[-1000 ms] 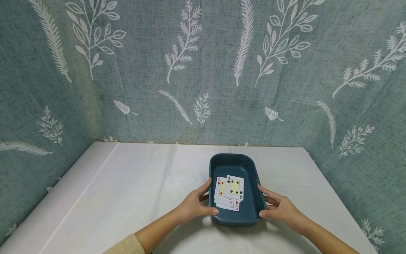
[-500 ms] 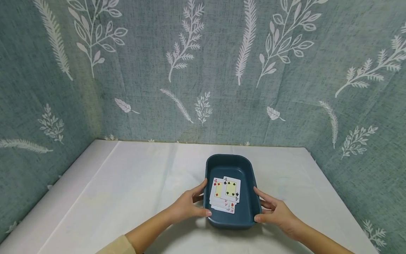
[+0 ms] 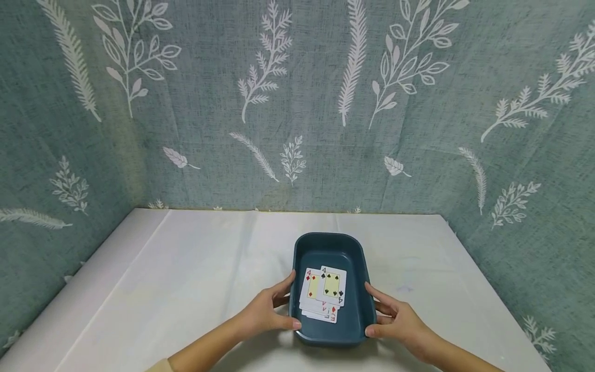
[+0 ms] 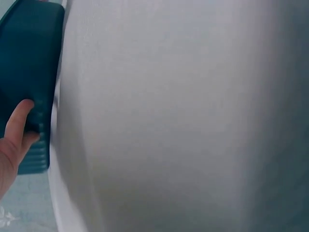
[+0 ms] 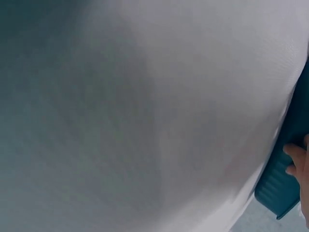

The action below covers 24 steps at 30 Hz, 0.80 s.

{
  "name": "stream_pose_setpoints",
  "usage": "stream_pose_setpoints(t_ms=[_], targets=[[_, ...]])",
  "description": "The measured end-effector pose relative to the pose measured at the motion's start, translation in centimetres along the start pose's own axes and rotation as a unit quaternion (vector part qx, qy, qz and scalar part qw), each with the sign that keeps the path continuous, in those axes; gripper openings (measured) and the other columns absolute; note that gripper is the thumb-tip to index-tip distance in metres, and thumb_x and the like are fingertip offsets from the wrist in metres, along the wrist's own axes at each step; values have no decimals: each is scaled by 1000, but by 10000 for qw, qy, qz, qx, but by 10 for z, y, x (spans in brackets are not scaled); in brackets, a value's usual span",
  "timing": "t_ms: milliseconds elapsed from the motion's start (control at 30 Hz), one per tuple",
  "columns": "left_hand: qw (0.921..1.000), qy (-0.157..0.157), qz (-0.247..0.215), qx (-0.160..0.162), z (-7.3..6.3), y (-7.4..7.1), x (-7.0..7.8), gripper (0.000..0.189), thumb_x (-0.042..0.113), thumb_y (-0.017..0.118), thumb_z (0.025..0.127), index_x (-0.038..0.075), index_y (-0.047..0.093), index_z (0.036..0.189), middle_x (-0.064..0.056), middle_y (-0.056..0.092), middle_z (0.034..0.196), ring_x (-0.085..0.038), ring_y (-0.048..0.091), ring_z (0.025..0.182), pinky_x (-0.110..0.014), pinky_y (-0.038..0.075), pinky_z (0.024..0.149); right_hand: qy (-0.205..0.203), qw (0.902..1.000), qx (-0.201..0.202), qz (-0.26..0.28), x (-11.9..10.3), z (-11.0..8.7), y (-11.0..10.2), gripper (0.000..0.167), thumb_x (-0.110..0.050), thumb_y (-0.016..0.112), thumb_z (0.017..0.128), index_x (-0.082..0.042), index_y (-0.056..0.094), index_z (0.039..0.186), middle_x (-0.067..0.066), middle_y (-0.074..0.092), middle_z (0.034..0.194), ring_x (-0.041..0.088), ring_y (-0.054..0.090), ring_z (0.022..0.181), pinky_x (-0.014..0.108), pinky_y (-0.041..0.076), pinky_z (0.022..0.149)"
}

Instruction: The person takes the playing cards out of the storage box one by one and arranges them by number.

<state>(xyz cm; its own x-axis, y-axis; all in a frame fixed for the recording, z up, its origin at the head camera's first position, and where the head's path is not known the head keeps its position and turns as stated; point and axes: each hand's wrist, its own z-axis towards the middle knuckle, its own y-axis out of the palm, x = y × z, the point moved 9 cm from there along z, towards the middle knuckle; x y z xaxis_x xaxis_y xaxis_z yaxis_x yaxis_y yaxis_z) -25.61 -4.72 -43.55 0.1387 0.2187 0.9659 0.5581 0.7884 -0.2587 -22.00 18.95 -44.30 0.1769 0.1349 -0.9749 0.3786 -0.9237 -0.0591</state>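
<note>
A dark teal plastic bin with rounded corners sits on the white tabletop, right of centre in the head view. Inside it lies a loose, overlapping pile of playing cards, face up. The four of spades is on top, partly covering a four of diamonds. My left hand grips the bin's left side, thumb at the near corner. Opposite it, my right hand holds the right side the same way. Both wrist views show fingertips against the ribbed outer wall of the bin.
White cloth covers the table, and its back edge meets a grey-green fabric backdrop printed with white leaves. The same fabric hangs along the left and right sides.
Both hands have shifted the bin left and a little nearer to me, cards included. The cards keep their arrangement, and the grip looks the same. The head view has shifted slightly.
</note>
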Motion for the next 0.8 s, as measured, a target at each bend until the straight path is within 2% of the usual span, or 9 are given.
stream_pose_setpoints(t_ms=[433, 667, 800], targets=[[9999, 56, -19, 122, 2, 5, 2, 101, 12, 84, 70, 1, 21, 149, -23, 29, 149, -41, 47, 124, -45, 42, 99, 109, 9999, 87, -93, 2, -5, -4, 89, -15, 75, 82, -5, 18, 150, 37, 25, 145, 41, 50, 122, 40, 51, 89], [9999, -13, 97, 85, 3, 8, -2, 100, 15, 83, 72, 5, 22, 150, -17, 30, 151, -38, 48, 125, -44, 42, 99, -58, 10000, -43, 32, 3, -9, -6, 89, -10, 73, 83, -3, 15, 150, 39, 25, 143, 37, 54, 118, 35, 53, 84], [9999, -30, 90, 108, 2, -1, -2, 95, 15, 83, 72, 5, 28, 149, -20, 43, 143, -36, 55, 118, -46, 45, 96, -141, 9998, -105, 78, 3, -9, -4, 89, -9, 73, 83, -2, 15, 150, 40, 27, 142, 37, 55, 117, 34, 53, 83]])
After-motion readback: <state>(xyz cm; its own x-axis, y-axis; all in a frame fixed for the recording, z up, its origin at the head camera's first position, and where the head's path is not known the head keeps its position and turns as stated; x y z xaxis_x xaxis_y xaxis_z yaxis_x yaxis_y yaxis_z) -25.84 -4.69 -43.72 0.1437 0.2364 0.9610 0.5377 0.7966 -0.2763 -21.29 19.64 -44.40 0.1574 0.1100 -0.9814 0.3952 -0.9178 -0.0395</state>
